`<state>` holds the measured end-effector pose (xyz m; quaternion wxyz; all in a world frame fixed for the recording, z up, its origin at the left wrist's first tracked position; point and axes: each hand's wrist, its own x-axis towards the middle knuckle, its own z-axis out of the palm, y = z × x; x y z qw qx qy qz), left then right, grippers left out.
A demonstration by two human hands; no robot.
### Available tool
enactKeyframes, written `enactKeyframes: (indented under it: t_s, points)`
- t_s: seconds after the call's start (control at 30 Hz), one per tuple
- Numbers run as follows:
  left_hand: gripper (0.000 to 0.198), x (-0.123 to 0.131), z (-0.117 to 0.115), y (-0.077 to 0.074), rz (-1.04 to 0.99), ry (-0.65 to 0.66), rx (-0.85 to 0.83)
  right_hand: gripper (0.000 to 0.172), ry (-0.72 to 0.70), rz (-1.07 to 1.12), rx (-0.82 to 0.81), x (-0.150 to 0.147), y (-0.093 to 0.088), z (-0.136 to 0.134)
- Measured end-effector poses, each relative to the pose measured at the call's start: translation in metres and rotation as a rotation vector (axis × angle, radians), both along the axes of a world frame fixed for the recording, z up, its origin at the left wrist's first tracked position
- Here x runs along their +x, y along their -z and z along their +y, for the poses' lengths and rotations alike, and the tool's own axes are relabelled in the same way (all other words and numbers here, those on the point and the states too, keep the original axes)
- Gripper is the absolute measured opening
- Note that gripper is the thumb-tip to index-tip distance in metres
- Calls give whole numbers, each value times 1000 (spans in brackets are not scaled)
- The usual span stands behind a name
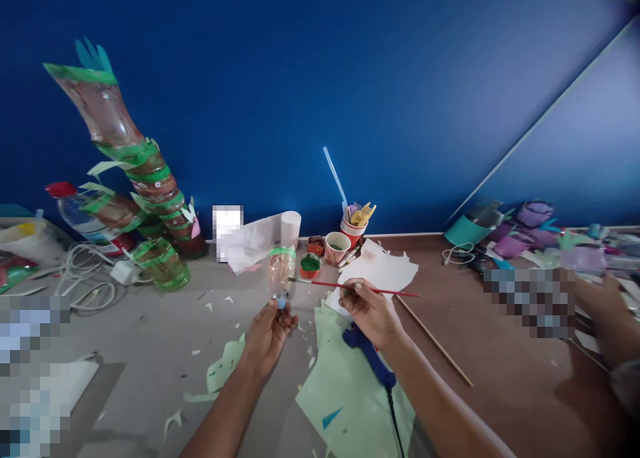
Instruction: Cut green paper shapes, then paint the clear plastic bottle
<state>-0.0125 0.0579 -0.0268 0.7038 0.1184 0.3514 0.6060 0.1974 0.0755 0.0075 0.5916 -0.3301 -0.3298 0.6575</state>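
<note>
My left hand (270, 331) pinches the blue cap of a small clear plastic bottle (281, 271), held upside down; its upper end carries a green rim and its wall is streaked brownish. My right hand (367, 308) grips a red-handled paintbrush (325, 283) by its shaft. The brush points left, and its tip is at the bottle's right side; whether it touches I cannot tell. Just behind the brush sits a small red container of green paint (311, 266). Beside that stand a container of brown paint (316, 245) and a patterned paper cup (337, 247).
Below my right hand a blue glue gun (370, 355) lies on pale green paper (345, 391). A thin wooden stick (435, 341) rests to the right. At left rises a tall sculpture of painted bottles (155, 171), near a white cable (85, 278). Another person's hand (600, 298) is at far right.
</note>
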Motion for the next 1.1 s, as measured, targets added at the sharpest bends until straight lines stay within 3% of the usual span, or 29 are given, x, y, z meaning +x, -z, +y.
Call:
enactKeyframes:
  t_s: [0.2, 1.1]
  points:
    - [29, 2, -3, -1, 8, 14, -6, 20, 29, -82, 38, -8, 11, -9]
    - [28, 6, -6, -3, -19, 98, 16, 18, 100, -234, 152, -14, 23, -13]
